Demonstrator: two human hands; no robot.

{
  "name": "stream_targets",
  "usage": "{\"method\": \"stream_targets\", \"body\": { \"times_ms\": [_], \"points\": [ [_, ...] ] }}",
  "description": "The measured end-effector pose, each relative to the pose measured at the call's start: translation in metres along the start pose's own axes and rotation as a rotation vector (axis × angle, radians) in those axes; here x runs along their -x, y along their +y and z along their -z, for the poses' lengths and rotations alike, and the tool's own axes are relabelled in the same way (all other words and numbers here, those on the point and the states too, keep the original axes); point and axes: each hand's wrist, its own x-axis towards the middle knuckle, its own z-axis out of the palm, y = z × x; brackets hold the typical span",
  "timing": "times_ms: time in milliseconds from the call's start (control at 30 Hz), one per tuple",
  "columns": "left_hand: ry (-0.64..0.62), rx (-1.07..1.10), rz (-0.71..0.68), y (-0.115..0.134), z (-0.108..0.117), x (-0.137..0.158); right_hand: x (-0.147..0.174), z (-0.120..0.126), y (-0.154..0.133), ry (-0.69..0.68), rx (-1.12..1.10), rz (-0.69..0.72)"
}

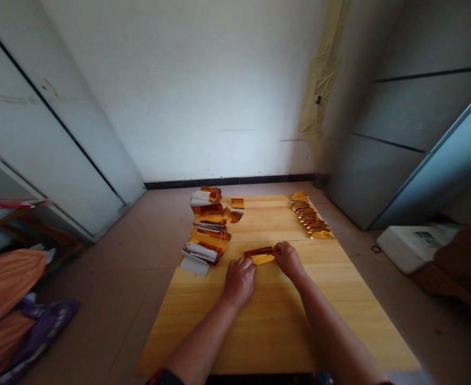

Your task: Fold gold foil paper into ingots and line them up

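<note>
A small piece of gold foil paper [263,255], partly folded along its length, lies between my two hands over the wooden table. My left hand [240,278] is closed on its left end, with the fingers curled and resting low near the tabletop. The right end is pinched in my right hand [288,259], between thumb and fingers. To the left of my hands are loose stacks of gold foil sheets [209,235], some showing pale backs. On the far right of the tabletop a row of folded gold foil pieces [310,216] overlaps one another.
The light wooden table [340,315] stands a little away from a white wall [219,107]. Grey cabinets [380,123] rise at the right, above a white box [400,248] on the floor. Orange cloth [8,289] and a purple bag [46,326] lie at the left.
</note>
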Motion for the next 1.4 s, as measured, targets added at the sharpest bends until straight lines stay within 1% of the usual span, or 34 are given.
{"method": "stream_targets", "body": {
  "times_ms": [67, 100, 200, 267, 367, 533, 700, 900, 1033, 1167, 1300, 1400],
  "points": [
    [-0.003, -0.002, 0.004, 0.0, -0.001, 0.0, 0.004, 0.0, -0.005, 0.021, -0.047, 0.085],
    [-0.005, -0.004, 0.006, 0.0, -0.001, 0.0, 0.006, 0.0, -0.009, 0.001, -0.077, 0.125],
    [-0.006, -0.015, 0.011, 0.0, -0.002, 0.0, 0.008, -0.005, -0.019, -0.134, -0.116, 0.217],
    [-0.004, -0.02, 0.01, 0.0, -0.002, 0.0, 0.007, -0.011, -0.024, -0.198, -0.067, 0.211],
    [-0.006, -0.015, -0.005, -0.002, -0.002, 0.001, 0.003, -0.016, -0.028, -0.266, 0.027, 0.158],
    [0.0, 0.009, -0.024, -0.01, 0.0, 0.005, -0.002, -0.013, -0.032, -0.325, 0.098, 0.123],
    [0.018, 0.033, -0.043, -0.015, 0.001, 0.009, -0.001, -0.011, -0.039, -0.335, 0.128, 0.084],
    [0.061, 0.055, -0.002, -0.016, 0.0, 0.012, 0.002, -0.012, -0.051, -0.304, 0.238, 0.023],
    [0.057, 0.045, -0.009, -0.016, 0.0, 0.013, 0.0, -0.014, -0.053, -0.305, 0.24, -0.009],
    [0.06, 0.044, -0.006, -0.017, 0.001, 0.013, -0.005, -0.015, -0.043, -0.321, 0.18, -0.021],
    [0.047, 0.037, 0.016, -0.015, 0.003, 0.012, -0.006, -0.011, -0.024, -0.25, 0.118, 0.015],
    [0.038, 0.042, 0.066, -0.014, 0.003, 0.006, -0.001, -0.006, -0.01, -0.211, 0.08, 0.055]
  ]
}}
